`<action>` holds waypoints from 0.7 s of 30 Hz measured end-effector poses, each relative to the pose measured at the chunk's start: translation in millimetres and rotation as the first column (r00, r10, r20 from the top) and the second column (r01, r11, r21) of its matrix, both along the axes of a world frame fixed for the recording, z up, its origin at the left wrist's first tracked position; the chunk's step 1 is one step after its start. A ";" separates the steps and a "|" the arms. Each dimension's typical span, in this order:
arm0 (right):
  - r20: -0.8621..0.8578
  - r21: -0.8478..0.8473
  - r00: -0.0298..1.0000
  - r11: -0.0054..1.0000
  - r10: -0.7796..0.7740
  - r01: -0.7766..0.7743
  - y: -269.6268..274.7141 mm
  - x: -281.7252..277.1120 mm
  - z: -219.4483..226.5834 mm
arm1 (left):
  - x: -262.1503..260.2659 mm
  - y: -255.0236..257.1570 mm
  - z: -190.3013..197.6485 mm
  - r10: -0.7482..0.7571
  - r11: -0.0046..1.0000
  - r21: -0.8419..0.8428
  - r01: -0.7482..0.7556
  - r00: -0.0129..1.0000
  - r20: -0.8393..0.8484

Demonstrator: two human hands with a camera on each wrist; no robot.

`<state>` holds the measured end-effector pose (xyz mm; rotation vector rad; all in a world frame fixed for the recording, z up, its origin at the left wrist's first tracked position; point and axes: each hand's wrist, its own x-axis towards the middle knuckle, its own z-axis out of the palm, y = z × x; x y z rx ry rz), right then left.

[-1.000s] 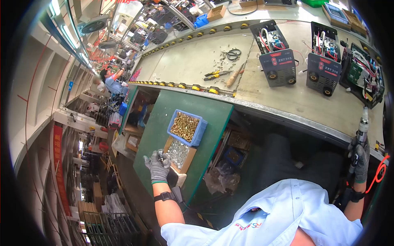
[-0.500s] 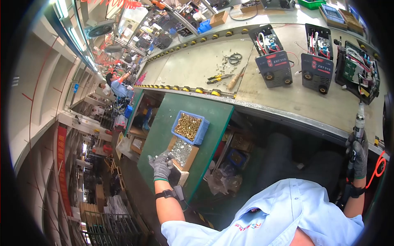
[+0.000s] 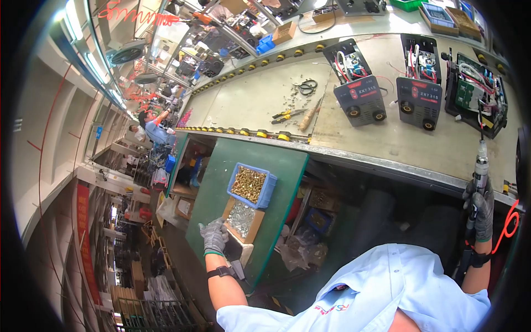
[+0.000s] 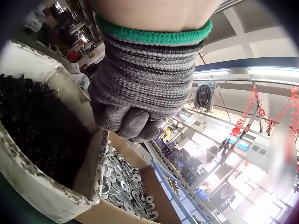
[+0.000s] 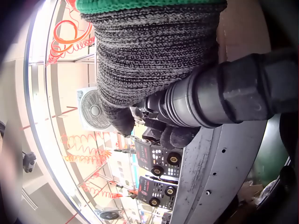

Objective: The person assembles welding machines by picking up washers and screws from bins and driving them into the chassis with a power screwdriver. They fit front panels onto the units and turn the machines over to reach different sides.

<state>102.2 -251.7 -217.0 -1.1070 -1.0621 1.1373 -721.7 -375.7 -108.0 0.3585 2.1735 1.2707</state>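
My gloved left hand (image 3: 214,238) is over the near end of a cardboard box of flat washers (image 3: 241,218). In the left wrist view its fingers (image 4: 135,123) are bent down above the wall between the washers and a whitish bin (image 4: 35,179) of small black parts (image 4: 42,126). I cannot tell whether anything is in these fingers. A blue bin (image 3: 268,191) of brass-coloured screws (image 3: 248,183) sits beyond the washers. My gloved right hand (image 3: 481,207) grips a power screwdriver (image 3: 480,169) upright at the bench edge. Its bit points up at an opened black machine unit (image 3: 477,94).
Two more machine units marked ZX7 315 (image 3: 360,99) stand on the bench. Pliers (image 3: 289,115), scissors (image 3: 307,86), a wooden-handled tool (image 3: 310,115) and scattered small parts lie left of them. The boxes rest on a green board (image 3: 221,166). A red coiled hose (image 3: 511,224) hangs at the right.
The left hand has drawn back slightly from the washers, and the shiny thing seen at its fingers a second ago no longer shows. The right hand keeps its grip on the screwdriver; the head view has shifted slightly.
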 end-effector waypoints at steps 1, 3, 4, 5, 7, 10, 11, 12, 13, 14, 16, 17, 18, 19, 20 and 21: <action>-0.010 0.012 1.000 1.000 -0.021 0.021 0.5 0.6 -2.3 | 1.0 -0.4 0.2 -0.007 1.000 -0.009 0.007 1.000 0.007; -0.044 -0.014 0.998 0.999 -0.039 0.038 0.6 -11.1 11.8 | -7.1 -9.1 -5.1 -0.013 1.000 0.025 0.015 0.998 -0.054; -0.081 -0.042 0.995 0.998 -0.055 0.052 -4.1 -16.0 21.2 | -17.4 -16.9 -7.4 0.015 0.993 0.116 -0.022 0.998 0.067; -0.085 -0.114 0.995 0.993 -0.049 0.040 -7.3 -14.6 27.6 | -28.5 -18.5 -12.0 0.020 0.979 0.194 -0.059 0.980 0.197; -0.096 -0.085 0.995 0.996 -0.026 0.017 -5.0 -17.3 36.1 | -22.4 -9.1 -10.6 -0.110 0.976 0.200 0.081 0.984 0.137; -0.090 -0.086 0.996 0.996 0.008 -0.016 0.4 -12.5 37.4 | -1.6 9.3 2.1 -0.037 0.998 -0.044 0.041 0.996 0.077; -0.093 -0.092 0.996 0.996 0.010 -0.018 0.2 -13.1 36.4 | -11.0 7.2 -2.1 -0.017 0.983 -0.185 0.018 1.000 0.010; -0.094 -0.092 0.996 0.996 -0.007 -0.002 0.3 -13.5 35.1 | -20.7 5.2 -5.2 -0.006 0.948 -0.319 -0.014 0.998 -0.061; -0.095 -0.091 0.995 0.996 -0.026 0.017 0.0 -13.5 34.2 | -43.3 -1.7 -10.9 -0.005 0.946 -0.323 -0.015 0.998 -0.063; -0.095 -0.094 0.995 0.995 -0.031 0.022 -0.3 -12.2 34.6 | -71.6 -9.1 -19.2 -0.149 0.940 -0.313 0.137 0.989 -0.013; -0.118 -0.114 0.993 0.993 0.031 -0.044 -1.8 -8.0 38.4 | -61.2 -3.1 -14.0 -0.300 0.928 -0.223 0.298 0.954 0.023; -0.113 -0.115 0.994 0.993 0.013 -0.026 -2.5 -7.5 39.0 | -56.0 0.2 -11.4 -0.371 0.912 -0.171 0.372 0.928 0.039; -0.138 -0.114 0.990 0.993 0.018 -0.034 -1.9 -8.2 38.2 | 1.3 30.7 6.2 -0.458 0.885 -0.180 0.430 0.875 -0.158; -0.161 -0.113 0.987 0.993 0.024 -0.043 -2.2 -8.3 38.7 | 58.8 61.2 23.7 -0.507 0.862 -0.210 0.461 0.783 -0.360; -0.144 -0.122 0.988 0.990 0.050 -0.068 -2.3 -6.6 41.9 | 135.8 93.3 49.0 -0.634 0.759 -0.265 0.594 0.584 -0.506; -0.132 -0.121 0.991 0.991 0.033 -0.049 -2.9 -6.4 43.9 | 212.7 125.3 74.4 -0.682 0.656 -0.325 0.681 0.351 -0.642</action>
